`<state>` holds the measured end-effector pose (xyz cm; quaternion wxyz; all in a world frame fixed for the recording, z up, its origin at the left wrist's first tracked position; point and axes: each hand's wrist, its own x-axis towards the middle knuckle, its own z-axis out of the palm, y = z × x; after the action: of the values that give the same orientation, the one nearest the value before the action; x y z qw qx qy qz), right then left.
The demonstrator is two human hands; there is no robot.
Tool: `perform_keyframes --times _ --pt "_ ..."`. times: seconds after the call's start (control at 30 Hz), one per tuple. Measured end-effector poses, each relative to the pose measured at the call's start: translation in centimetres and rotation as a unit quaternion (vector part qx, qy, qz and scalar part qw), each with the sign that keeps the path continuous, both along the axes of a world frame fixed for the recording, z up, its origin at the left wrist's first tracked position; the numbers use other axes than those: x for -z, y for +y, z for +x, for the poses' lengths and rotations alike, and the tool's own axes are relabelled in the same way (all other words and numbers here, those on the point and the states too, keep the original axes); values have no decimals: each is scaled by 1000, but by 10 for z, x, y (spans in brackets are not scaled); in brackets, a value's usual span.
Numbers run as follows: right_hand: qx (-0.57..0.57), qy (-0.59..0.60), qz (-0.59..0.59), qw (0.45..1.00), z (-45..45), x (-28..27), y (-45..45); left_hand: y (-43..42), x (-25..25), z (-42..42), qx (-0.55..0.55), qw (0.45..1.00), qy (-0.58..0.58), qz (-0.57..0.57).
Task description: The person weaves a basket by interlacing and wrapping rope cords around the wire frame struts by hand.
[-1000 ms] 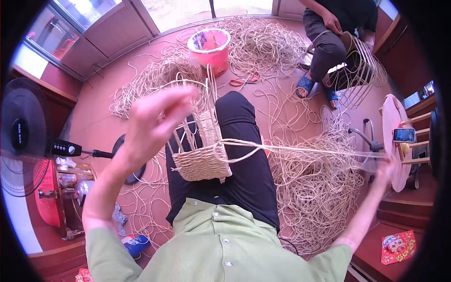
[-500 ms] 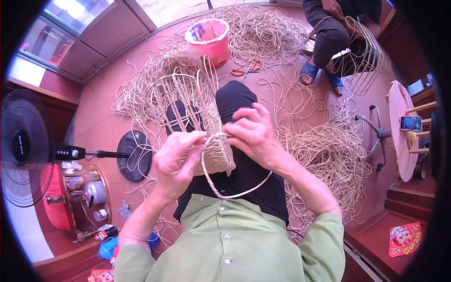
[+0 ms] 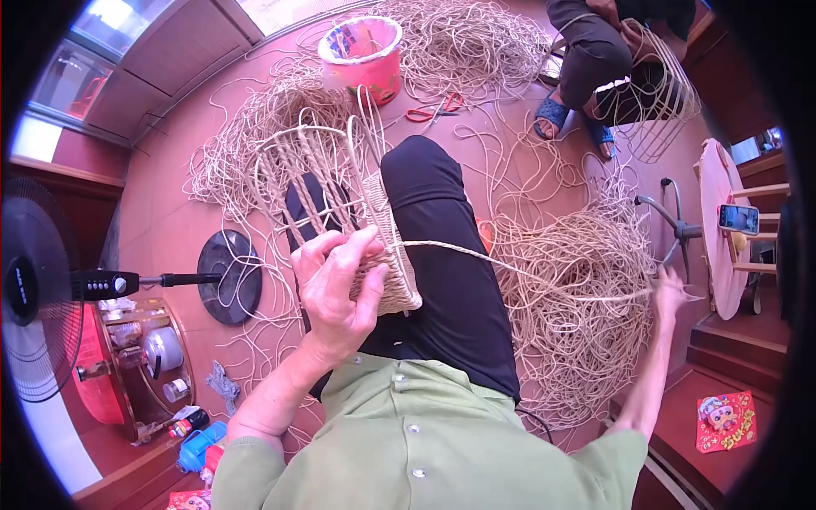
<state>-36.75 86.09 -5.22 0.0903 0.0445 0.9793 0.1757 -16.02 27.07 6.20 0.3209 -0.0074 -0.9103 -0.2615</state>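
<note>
A half-woven basket (image 3: 393, 217) of tan cord on a stiff frame rests across my thighs, its bare ribs pointing away from me. My left hand (image 3: 344, 285) grips the woven side, fingers curled over the edge. From there a tan cord (image 3: 459, 249) stretches tight to the right, over my leg and above the cord pile. Far out at the right, my right hand (image 3: 670, 296) is closed on the cord's other end. Motion blurs that hand a little, and a short tail of cord sticks out past it.
Heaps of loose cord (image 3: 578, 314) cover the floor at right and ahead. A pink bucket (image 3: 374, 76) and red-handled scissors (image 3: 435, 111) are ahead. A fan (image 3: 38, 289) stands left. Another person's hand (image 3: 633, 38) holds a ribbed frame (image 3: 659, 102). A stool (image 3: 722, 238) lies tipped at right.
My right hand has swung from the basket far out to the right, drawing the hanging loop of cord out straight. My left hand has stayed at the basket, now gripping its side.
</note>
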Motion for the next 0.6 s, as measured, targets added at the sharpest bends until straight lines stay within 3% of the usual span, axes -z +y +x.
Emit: perform_keyframes --times 0.03,0.07,0.13,0.2,0.27,0.33,0.43,0.53,0.6 --pt "-152 157 -88 972 0 22 -19 3 3 -1 -6 1000 8 0" --pt "-198 190 -249 929 8 -7 -105 7 4 -3 -11 1000 16 0" --pt "-315 178 -400 842 36 -51 -242 10 7 -3 -2 1000 21 -4" --pt "-406 112 -491 762 61 -60 -316 5 15 2 24 999 16 -39" --pt "-334 -13 -531 779 80 -59 -337 1 15 3 43 995 18 -84" --pt "-331 11 -376 866 73 -71 -335 0 17 3 44 993 22 -110" --pt "-273 30 -383 882 79 -99 -331 4 24 1 0 998 45 -52" --pt "-158 -154 -279 935 32 -55 -283 3 26 3 -19 998 44 -41" --pt "-165 -16 -381 910 48 -44 -274 5 30 2 -14 998 42 -49"
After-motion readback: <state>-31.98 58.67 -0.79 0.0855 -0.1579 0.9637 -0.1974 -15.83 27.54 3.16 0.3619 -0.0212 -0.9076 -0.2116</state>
